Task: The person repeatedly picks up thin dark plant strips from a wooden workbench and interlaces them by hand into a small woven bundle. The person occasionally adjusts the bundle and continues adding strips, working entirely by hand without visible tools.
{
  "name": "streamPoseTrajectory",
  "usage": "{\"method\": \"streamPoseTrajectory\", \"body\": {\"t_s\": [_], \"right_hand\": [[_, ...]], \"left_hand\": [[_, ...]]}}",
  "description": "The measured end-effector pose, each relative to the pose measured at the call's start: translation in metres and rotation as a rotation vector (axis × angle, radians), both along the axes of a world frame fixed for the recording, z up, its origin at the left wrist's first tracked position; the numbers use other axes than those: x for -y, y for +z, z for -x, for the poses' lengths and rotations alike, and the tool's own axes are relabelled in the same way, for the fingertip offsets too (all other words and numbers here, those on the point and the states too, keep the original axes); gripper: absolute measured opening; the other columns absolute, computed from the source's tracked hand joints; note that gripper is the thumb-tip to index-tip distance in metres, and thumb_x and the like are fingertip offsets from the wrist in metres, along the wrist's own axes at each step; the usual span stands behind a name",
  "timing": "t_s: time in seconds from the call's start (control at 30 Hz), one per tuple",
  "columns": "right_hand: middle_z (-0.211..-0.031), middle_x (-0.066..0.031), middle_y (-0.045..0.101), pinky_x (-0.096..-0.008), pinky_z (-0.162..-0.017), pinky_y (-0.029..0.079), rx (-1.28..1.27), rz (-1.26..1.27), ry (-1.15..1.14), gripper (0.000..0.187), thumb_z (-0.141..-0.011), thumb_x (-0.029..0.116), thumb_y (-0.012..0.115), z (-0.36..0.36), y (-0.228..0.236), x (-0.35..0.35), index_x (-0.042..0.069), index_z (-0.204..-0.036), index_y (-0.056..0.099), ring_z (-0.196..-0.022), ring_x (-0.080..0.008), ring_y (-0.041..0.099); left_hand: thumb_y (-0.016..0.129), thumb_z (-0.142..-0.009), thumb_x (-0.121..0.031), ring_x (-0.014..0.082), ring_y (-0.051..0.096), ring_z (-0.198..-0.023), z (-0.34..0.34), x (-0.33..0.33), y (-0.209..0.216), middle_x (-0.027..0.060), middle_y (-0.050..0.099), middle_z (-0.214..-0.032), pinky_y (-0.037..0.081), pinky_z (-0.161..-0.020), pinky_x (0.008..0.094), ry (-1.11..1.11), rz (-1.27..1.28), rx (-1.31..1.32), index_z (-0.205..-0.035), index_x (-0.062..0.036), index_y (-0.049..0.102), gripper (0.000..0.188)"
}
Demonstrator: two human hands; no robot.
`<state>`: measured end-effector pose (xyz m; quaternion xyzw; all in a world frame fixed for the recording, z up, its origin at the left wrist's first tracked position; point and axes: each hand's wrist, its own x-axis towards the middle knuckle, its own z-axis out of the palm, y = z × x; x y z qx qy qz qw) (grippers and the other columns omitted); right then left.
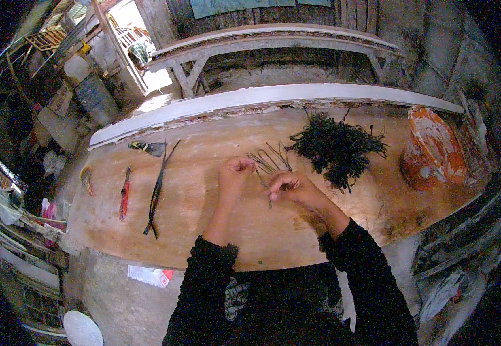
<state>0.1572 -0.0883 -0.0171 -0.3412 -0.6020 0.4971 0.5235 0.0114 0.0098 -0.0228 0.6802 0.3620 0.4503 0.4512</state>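
Over the middle of the wooden tabletop (204,202) my left hand (237,170) is closed in a pinch. My right hand (292,188) is closed too, slightly nearer to me and to the right. A thin dark strand (263,180) runs between the fingertips of both hands, and a short end hangs below the right fingers. Just beyond them several thin, bent, wire-like strands (270,157) lie fanned out on the wood. To the right of these sits a tangled heap of black strands (337,144).
On the left lie a putty knife (148,149), a bundle of long dark strips (159,193) and a red-handled tool (125,195). A paint-smeared orange bucket (432,153) stands at the right. One long white board (262,94) borders the far edge; a bench (285,43) is behind it.
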Motion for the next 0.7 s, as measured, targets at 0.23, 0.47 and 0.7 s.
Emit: {"method": "streamPoseTrajectory", "body": {"t_s": [0.23,0.47,0.7], "right_hand": [[-0.071,-0.0009,0.051,-0.0226,-0.065,0.039,-0.192,0.131,-0.182,0.011,-0.066,0.003,0.063,-0.003,0.003,0.002,0.006,-0.065,0.052,-0.071,-0.0103,0.050],[-0.071,-0.0005,0.049,-0.0214,-0.063,0.038,-0.190,-0.078,-0.600,0.015,-0.066,-0.005,0.055,-0.014,-0.008,-0.013,0.007,-0.065,0.047,-0.067,-0.0085,0.045],[-0.072,-0.0027,0.048,-0.0206,-0.061,0.035,0.092,-0.252,-1.028,0.021,-0.062,-0.009,0.046,-0.012,0.005,-0.013,0.003,-0.077,0.055,-0.068,-0.0118,0.044]], "left_hand": [[0.055,-0.074,-0.010,0.0113,0.055,-0.067,-0.009,0.013,0.010,0.0020,0.060,-0.072,0.044,-0.062,0.0245,-0.085,-0.083,-0.294,-0.078,-0.0044,0.060,0.008],[0.062,-0.071,-0.015,0.0078,0.052,-0.068,-0.013,-0.003,-0.024,0.0006,0.058,-0.073,0.042,-0.063,0.0222,-0.486,0.163,-0.167,-0.078,-0.0039,0.059,0.013],[0.061,-0.072,-0.023,0.0055,0.049,-0.066,-0.014,0.024,-0.013,-0.0032,0.057,-0.073,0.041,-0.061,0.0224,-0.624,0.295,-0.262,-0.082,-0.0070,0.057,0.019]]}}
